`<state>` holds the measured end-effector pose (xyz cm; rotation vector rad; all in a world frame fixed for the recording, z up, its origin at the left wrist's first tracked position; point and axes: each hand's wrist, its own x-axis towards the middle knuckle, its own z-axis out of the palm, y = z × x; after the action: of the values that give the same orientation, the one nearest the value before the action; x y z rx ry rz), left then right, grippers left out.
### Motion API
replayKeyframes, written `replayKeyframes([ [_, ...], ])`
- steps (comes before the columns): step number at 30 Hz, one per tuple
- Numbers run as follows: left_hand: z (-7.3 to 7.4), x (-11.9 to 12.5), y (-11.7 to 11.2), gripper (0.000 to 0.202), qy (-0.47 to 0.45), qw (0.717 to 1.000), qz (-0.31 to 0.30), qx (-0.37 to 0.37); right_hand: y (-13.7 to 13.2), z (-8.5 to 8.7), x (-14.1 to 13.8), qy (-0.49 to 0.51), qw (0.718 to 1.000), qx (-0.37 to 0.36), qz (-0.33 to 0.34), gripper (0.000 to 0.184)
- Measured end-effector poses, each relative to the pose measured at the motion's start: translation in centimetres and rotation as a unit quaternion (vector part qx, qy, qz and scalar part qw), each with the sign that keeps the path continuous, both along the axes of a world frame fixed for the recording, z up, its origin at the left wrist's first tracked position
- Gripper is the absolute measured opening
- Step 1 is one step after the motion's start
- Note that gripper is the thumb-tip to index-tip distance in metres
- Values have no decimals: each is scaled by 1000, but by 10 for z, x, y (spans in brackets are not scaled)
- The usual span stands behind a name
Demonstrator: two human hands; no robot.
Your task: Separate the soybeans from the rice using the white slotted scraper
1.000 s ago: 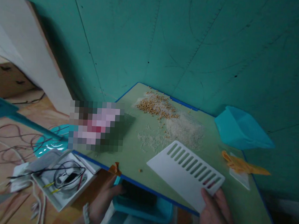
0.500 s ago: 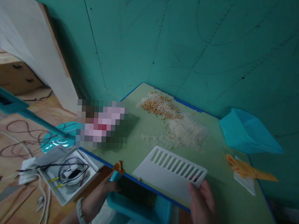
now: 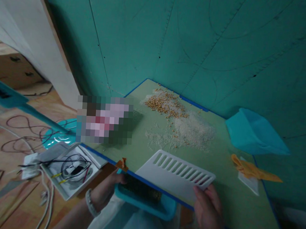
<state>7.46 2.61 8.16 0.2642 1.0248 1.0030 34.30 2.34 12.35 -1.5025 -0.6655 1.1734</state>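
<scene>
My right hand (image 3: 208,204) grips the right end of a white plastic scraper (image 3: 165,178) with a row of slots along its upper edge. The scraper lies at the front edge of the green tabletop (image 3: 230,197). Below that edge, my left hand (image 3: 110,187) holds the left rim of a blue plastic basin (image 3: 168,211); dark contents (image 3: 143,192) inside are hard to make out. Farther back on the table lie a heap of yellow beans (image 3: 156,104), likely soybeans, and spread white grains (image 3: 193,130) that look like rice, partly mixed together.
A blue bag-like container (image 3: 254,131) stands at the table's right edge, near an orange cloth (image 3: 255,169) over a white flat piece (image 3: 250,183). A blurred pink object (image 3: 111,119) sits at the left. On the floor, a white box (image 3: 67,188) holds cables beside a fan stand (image 3: 56,136).
The basin and my left hand have shifted slightly to the right under the table edge. The scraper stays almost in place in my right hand. The camera view has tilted a little.
</scene>
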Motion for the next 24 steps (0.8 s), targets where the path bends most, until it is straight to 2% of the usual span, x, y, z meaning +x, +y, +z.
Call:
replayKeyframes([
  [3,3,4,-1,30,-3,1000,-11,-1,0,-2,0,16,1000,5,2,30],
  [6,6,11,-3,26,-17,999,-31,-12,1,-2,-2,41,998,20,34,30],
  [12,15,22,-2,29,-48,996,-26,-74,1,3,-11,68,995,52,41,27],
  [18,11,37,5,26,37,998,-44,-20,-1,4,-13,74,993,67,60,29],
  [24,10,50,2,27,74,995,-35,-58,0,4,-13,101,991,70,56,27],
])
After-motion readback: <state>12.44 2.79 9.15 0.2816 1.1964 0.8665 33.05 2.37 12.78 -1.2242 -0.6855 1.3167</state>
